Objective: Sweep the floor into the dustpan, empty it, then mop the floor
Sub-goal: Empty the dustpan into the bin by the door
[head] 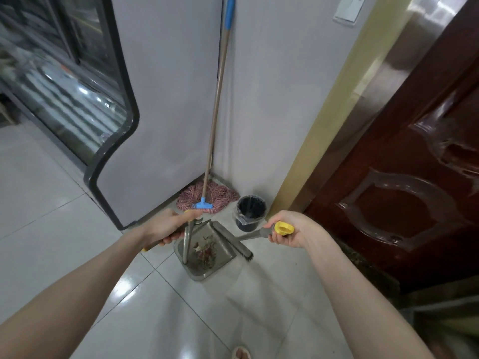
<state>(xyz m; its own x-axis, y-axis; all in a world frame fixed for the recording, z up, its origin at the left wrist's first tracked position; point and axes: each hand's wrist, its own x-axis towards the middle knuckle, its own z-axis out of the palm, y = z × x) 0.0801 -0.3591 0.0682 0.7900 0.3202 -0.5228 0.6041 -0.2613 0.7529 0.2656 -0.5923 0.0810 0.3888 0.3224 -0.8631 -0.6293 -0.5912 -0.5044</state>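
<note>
My left hand (169, 226) grips the upright handle of a grey dustpan (207, 251) that holds reddish-brown debris. My right hand (290, 230) is closed on the yellow-capped grey handle of a broom (238, 242), whose brush head rests along the dustpan's right edge. A mop (207, 196) with pink strings, a blue clamp and a long wooden pole leans in the corner just behind the dustpan. A small dark bin (251, 212) lined with a clear bag stands right of the mop head.
A grey glass-front cabinet (145, 112) stands to the left. The white wall (272, 99) is ahead, and a dark red door (401, 164) is on the right. The white tile floor (64, 229) is glossy. My foot (241, 353) shows at the bottom.
</note>
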